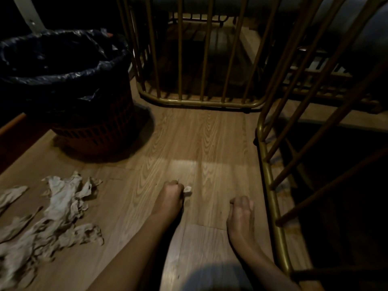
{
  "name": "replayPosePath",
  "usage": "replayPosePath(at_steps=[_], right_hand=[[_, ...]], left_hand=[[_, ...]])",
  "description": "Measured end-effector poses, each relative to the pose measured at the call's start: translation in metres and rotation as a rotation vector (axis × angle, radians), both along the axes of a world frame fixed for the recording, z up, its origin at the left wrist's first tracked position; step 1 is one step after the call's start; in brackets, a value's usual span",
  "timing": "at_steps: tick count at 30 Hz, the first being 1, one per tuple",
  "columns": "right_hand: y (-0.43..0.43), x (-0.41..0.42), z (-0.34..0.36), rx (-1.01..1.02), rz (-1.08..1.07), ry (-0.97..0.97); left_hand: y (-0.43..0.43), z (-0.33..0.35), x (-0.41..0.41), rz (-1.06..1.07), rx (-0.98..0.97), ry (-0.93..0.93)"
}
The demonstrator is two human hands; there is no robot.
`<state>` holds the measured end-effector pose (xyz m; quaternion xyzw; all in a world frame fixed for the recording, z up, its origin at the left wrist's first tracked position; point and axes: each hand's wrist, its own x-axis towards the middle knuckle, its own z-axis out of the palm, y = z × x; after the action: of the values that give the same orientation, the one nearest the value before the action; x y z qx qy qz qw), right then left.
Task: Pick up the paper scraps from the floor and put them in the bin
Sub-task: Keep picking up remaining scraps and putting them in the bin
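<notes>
Crumpled paper scraps (60, 208) lie strewn on the wooden floor (189, 143) at near left. The right hand (241, 208) rests curled on the floor, with nothing visible in it. The left hand (171, 195) pinches a small paper scrap (187, 189) just above the boards. Farther left stands the black-lined bin (94, 122), beside brass bars (201, 101).

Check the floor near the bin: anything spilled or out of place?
Yes. Crumpled paper scraps lie strewn across the floor at the left, outside the bin. The left hand pinches one small scrap. Nothing else stands out.
</notes>
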<state>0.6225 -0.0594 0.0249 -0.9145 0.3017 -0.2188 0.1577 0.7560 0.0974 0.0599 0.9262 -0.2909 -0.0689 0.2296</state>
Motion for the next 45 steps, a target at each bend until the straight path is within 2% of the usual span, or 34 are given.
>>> replayPosePath(at_steps=[4, 7, 10, 12, 18, 21, 24, 27, 30, 35, 38, 40, 43, 45], right_hand=[[0.011, 0.019, 0.0, 0.067, 0.135, 0.021], [0.014, 0.047, 0.007, 0.277, 0.207, -0.013], [0.029, 0.086, 0.02, 0.479, 0.332, -0.062], [0.046, 0.109, 0.027, 0.524, 0.402, -0.069], [0.06, 0.137, 0.013, 0.224, 0.566, 0.042], [0.06, 0.134, 0.01, 0.035, 0.633, 0.067], [0.056, 0.14, 0.018, 0.074, 0.695, 0.132], [0.053, 0.16, 0.035, 0.241, 0.644, 0.075], [0.07, 0.195, 0.105, 0.355, 0.651, -0.084], [0.116, 0.266, 0.25, 0.275, 0.753, -0.545], [0.144, 0.301, 0.295, 0.23, 0.79, -0.601], [0.16, 0.318, 0.303, 0.185, 0.852, -0.48], [0.178, 0.328, 0.299, 0.098, 0.939, -0.003], [0.182, 0.326, 0.301, 0.031, 0.96, 0.113]], left_hand=[[-0.008, 0.0, -0.002, 0.012, 0.131, -0.049], [0.002, 0.005, 0.002, 0.022, 0.203, -0.065], [0.031, 0.004, 0.012, 0.054, 0.075, -0.016], [0.051, 0.004, 0.018, 0.115, -0.038, 0.036], [0.093, 0.017, 0.023, 0.198, -0.058, -0.046], [0.103, 0.016, 0.026, 0.216, -0.03, -0.017], [0.106, 0.032, 0.025, 0.181, -0.041, -0.027], [0.111, 0.068, 0.03, 0.088, -0.08, -0.159], [0.111, 0.125, 0.056, 0.056, -0.153, -0.436], [0.11, 0.249, 0.12, 0.179, -0.279, -0.746], [0.12, 0.294, 0.159, 0.353, -0.303, -0.799], [0.129, 0.3, 0.183, 0.403, -0.217, -0.707], [0.14, 0.289, 0.2, 0.365, 0.079, -0.314], [0.149, 0.283, 0.198, 0.377, 0.111, -0.249]])
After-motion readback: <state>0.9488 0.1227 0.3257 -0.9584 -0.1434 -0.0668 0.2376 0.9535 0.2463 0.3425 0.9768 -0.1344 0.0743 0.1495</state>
